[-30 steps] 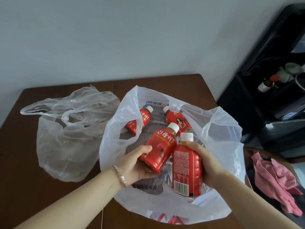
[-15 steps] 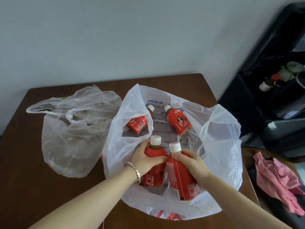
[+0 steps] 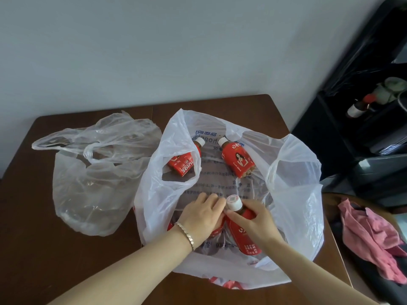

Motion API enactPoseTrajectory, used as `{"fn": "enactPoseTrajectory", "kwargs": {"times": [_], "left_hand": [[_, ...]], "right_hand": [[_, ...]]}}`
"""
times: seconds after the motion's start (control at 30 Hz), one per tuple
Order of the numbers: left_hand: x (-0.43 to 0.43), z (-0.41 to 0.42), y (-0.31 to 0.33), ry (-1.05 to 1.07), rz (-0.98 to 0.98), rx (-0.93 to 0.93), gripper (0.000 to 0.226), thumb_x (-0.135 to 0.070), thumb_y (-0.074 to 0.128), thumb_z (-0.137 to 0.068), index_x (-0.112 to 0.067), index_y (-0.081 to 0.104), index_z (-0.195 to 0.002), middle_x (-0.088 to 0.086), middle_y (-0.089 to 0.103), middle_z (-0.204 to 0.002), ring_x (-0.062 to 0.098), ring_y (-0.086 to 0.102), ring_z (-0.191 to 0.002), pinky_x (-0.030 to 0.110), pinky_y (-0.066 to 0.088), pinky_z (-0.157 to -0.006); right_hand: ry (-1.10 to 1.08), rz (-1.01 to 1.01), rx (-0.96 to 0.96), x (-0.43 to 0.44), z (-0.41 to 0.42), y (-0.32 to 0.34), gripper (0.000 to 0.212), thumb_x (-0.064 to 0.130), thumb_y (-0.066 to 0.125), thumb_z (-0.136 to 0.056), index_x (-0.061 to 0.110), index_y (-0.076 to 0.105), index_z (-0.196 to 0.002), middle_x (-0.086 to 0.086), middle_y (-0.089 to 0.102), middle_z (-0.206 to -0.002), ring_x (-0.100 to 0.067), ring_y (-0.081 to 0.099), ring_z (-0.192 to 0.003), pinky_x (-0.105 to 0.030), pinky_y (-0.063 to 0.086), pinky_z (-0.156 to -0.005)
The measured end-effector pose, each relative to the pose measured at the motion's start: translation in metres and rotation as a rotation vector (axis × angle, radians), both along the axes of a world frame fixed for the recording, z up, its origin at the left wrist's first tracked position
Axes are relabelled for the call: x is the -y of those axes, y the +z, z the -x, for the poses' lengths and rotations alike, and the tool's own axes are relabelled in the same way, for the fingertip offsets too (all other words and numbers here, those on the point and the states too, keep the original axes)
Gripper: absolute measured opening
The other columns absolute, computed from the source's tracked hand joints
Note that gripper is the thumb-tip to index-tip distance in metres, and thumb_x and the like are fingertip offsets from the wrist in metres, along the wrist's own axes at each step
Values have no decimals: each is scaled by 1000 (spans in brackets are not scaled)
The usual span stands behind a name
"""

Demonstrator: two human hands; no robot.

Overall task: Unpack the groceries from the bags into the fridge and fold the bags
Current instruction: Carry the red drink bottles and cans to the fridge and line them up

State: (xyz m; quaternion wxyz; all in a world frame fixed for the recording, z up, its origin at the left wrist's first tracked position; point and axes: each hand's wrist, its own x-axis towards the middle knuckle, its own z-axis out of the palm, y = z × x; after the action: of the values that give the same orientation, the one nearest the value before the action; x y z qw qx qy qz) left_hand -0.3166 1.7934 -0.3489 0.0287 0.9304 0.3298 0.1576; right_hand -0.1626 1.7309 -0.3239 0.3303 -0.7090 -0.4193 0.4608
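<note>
Inside the white bag (image 3: 295, 194), both hands (image 3: 203, 213) (image 3: 253, 219) grip upright red, white-capped bottles (image 3: 241, 230).

1. A plain, pale grey-white wall (image 3: 154, 51) fills the upper part of the view, evenly lit by soft light with no hard shadows.
2. A dark brown wooden table (image 3: 44, 249) stands against this wall, with a seam running across its top.
3. To the right stands a black shelf unit (image 3: 352, 139) holding small containers, too blurred to identify.
4. Below it, by the table's right edge, lies a crumpled pink cloth (image 3: 370, 236).
</note>
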Motion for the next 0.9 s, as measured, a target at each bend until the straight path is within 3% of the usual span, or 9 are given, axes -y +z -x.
{"fn": "enactPoseTrajectory", "kwargs": {"times": [0.1, 0.23, 0.37, 0.47, 0.57, 0.67, 0.73, 0.8, 0.9], "left_hand": [[-1, 3, 5, -19, -62, -15, 28, -38, 38, -79, -17, 43, -96, -5, 63, -70, 11, 61, -57, 17, 39, -31], [-10, 5, 9, -65, 10, 3, 45, -52, 33, -82, -20, 47, -111, -8, 66, -79, 9, 64, -59, 19, 45, -35], [-17, 4, 13, -223, 80, -22, 47, -58, 31, -84, -28, 40, -119, -6, 61, -80, 11, 61, -62, 21, 44, -43], [-22, -3, 13, -303, -13, -76, 34, -51, 34, -87, -30, 53, -107, -6, 58, -75, 11, 58, -56, 20, 44, -41], [-23, -14, 9, -375, -84, -123, 39, -49, 35, -83, -29, 68, -92, -5, 61, -73, 12, 58, -55, 19, 44, -42], [-25, -16, 11, -329, -72, -133, 46, -53, 35, -76, -25, 69, -88, -7, 62, -74, 10, 59, -54, 18, 43, -41], [-28, -6, 13, -252, -30, -115, 43, -53, 38, -78, -23, 69, -81, -7, 61, -73, 10, 59, -54, 17, 42, -40], [-26, 5, 12, -187, -3, -96, 39, -48, 41, -79, -20, 68, -77, -6, 61, -74, 11, 60, -56, 18, 45, -38], [-17, 7, 10, -149, -27, -103, 31, -37, 44, -80, -18, 68, -75, -2, 60, -74, 13, 59, -54, 20, 43, -34]], "right_hand": [[108, 13, 39, 0, -5, 4, 17, 40, 73, -78, 47, 59, -85, 13, 65, -91, -6, 61, -85, -22, 50, -77], [227, 58, 15, -4, -15, 14, 29, 40, 77, -71, 50, 57, -89, 21, 65, -85, 0, 62, -80, -10, 48, -69], [257, 96, -30, -5, -25, 9, 88, 47, 79, -52, 30, 47, -132, 14, 65, -102, -8, 62, -100, -24, 50, -92], [179, 55, -115, -10, -30, 3, 74, 7, 79, -72, 29, 41, -132, 7, 71, -94, -14, 69, -82, -22, 57, -73], [248, 39, -34, -11, -21, -6, 54, -5, 70, -77, 21, 55, -122, 7, 70, -87, -7, 69, -78, -25, 57, -75], [248, 58, 31, -7, -13, -11, 46, 11, 70, -80, 29, 52, -119, 12, 63, -96, -11, 64, -92, -24, 54, -80], [294, 224, 144, -6, -14, -13, 63, 32, 73, -78, 27, 41, -132, 8, 57, -110, -12, 58, -99, -27, 53, -84], [345, 477, 207, -5, -11, -13, 77, 49, 72, -74, 20, 37, -135, 3, 57, -118, -12, 58, -96, -24, 53, -77], [453, 699, 190, 0, 13, -17, 42, 53, 64, -80, 23, 51, -106, 4, 59, -84, -7, 55, -65, -18, 51, -58]]}}
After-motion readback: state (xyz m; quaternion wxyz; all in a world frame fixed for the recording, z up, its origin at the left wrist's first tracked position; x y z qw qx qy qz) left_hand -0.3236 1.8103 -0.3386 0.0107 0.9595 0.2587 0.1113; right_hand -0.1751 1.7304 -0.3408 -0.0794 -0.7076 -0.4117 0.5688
